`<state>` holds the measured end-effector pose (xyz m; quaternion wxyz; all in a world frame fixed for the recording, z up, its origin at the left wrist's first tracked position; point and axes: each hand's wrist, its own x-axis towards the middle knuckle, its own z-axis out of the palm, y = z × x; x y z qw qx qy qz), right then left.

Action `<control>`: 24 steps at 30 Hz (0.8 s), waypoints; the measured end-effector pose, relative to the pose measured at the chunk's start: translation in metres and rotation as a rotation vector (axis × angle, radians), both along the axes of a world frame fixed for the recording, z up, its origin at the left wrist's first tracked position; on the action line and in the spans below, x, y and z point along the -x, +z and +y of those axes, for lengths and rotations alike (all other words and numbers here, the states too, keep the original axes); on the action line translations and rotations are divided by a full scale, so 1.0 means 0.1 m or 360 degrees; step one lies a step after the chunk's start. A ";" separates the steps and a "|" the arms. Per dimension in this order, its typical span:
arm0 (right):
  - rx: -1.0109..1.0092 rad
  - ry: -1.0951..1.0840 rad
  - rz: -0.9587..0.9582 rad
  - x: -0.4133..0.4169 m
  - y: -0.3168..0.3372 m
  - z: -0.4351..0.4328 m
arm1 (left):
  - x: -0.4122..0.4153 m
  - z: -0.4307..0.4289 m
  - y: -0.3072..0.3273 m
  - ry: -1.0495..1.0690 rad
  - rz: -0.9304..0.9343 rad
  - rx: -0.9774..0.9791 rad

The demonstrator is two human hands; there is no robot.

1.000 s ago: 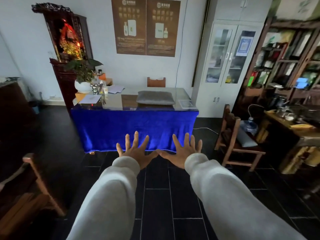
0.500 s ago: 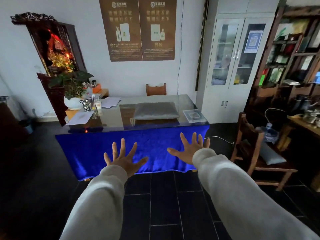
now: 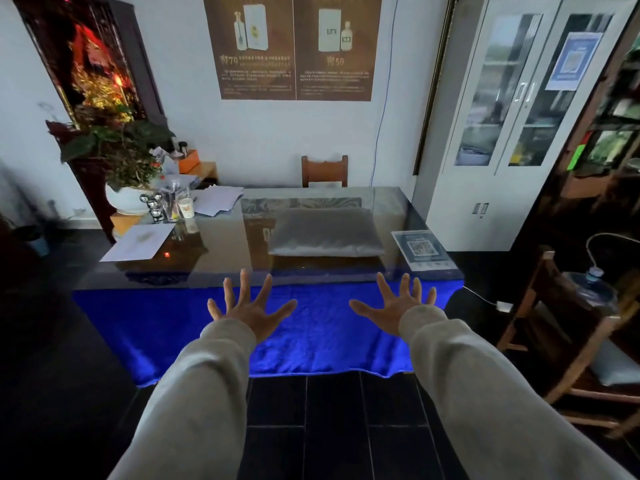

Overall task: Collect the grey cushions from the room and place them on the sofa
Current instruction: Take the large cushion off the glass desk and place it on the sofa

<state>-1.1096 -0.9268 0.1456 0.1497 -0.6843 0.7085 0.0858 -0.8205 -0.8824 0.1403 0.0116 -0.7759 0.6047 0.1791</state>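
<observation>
Both arms wear long, soft, light grey sleeves. The left sleeve (image 3: 204,393) and the right sleeve (image 3: 485,386) look thick and plain, with no marks on them. Each sleeve ends at the wrist. The left hand (image 3: 251,311) and right hand (image 3: 394,311) are bare.

- A glass-topped table (image 3: 221,268) draped in blue cloth (image 3: 311,334).
- A potted plant (image 3: 121,150), paper cup (image 3: 186,207) and loose papers (image 3: 218,200) at its left end.
- A wooden chair (image 3: 324,170) behind it.
</observation>
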 end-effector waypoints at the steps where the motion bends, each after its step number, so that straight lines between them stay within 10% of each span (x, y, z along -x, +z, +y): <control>1: -0.0005 -0.0012 0.0013 -0.07 -0.04 -0.23 | -0.08 -0.25 -0.03 0.0008 0.0025 -0.0007; 24: -0.0310 -0.0269 -0.0111 0.08 -0.95 -4.65 | -0.52 -4.62 -1.10 0.0020 0.0105 -0.0466</control>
